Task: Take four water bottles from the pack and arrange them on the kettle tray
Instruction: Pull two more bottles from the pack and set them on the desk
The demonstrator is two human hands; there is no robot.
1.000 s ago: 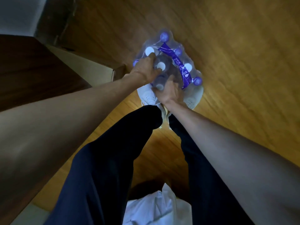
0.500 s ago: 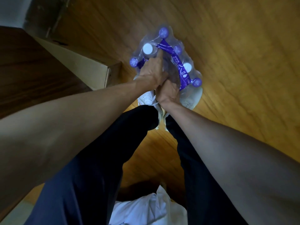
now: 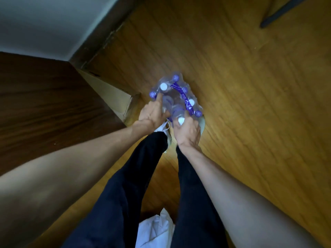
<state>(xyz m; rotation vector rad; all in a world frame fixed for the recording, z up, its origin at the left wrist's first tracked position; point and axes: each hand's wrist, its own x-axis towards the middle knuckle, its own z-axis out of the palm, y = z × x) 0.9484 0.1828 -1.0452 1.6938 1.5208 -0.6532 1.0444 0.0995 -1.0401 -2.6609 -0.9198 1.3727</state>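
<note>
A shrink-wrapped pack of water bottles (image 3: 176,94) with purple and white caps and a purple band stands on the wooden floor in front of my feet. My left hand (image 3: 154,111) presses on the pack's near left side, its index finger stretched toward a purple cap. At the near edge my right hand (image 3: 188,129) is closed round the neck of a white-capped bottle (image 3: 180,120). No kettle tray is in view.
A cardboard box (image 3: 111,94) stands just left of the pack, against a dark wooden cabinet (image 3: 44,108). Dark skirting and a pale wall lie at the upper left. My dark trouser legs and white shoes are below the pack. A dark bar (image 3: 279,13) crosses the top right corner.
My hands were pressed together on the middle of the pack; now they have parted, and the right one has taken hold of a white-capped bottle at the near edge. The view has pulled back.
</note>
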